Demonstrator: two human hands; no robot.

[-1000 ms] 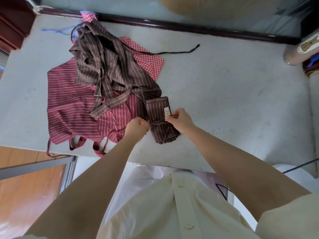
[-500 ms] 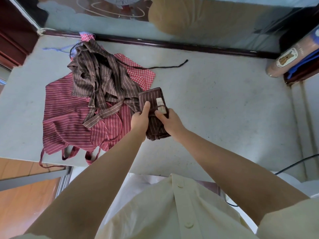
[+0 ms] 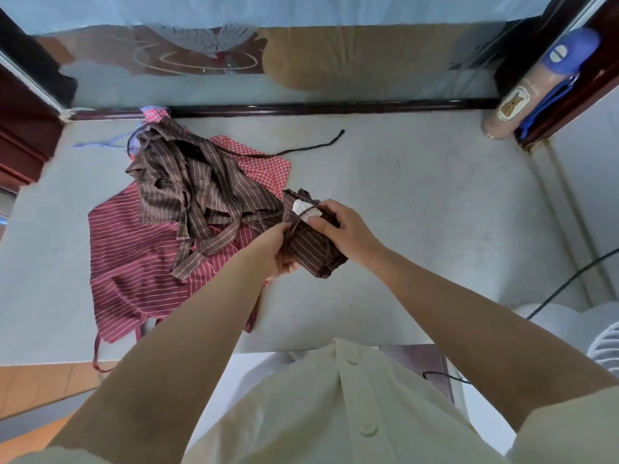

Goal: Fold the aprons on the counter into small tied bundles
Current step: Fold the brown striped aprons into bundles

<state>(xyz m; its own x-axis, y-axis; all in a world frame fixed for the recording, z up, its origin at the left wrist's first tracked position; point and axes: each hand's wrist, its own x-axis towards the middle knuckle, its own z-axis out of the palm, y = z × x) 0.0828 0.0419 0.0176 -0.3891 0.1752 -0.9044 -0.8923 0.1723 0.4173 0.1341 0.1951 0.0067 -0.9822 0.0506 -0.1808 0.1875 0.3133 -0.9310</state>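
Mid-frame over the pale grey counter point(image 3: 435, 212), the folded brown pinstriped apron bundle point(image 3: 311, 253) is gripped by both hands: the left hand point(image 3: 278, 246) curls round its left edge at the thin brown tie point(image 3: 302, 218), and the right hand point(image 3: 348, 229) clamps its top, thumb on a white label point(image 3: 305, 209). Tying seems to be the step in hand; next the tie needs cinching and knotting. Neither that label nor the bear sticker point(image 3: 510, 107) on the tan cylinder point(image 3: 536, 82), upper right, is legible.

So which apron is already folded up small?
The brown striped bundle in the left hand and right hand; the other brown apron, red striped apron and checked apron lie loose on the counter.
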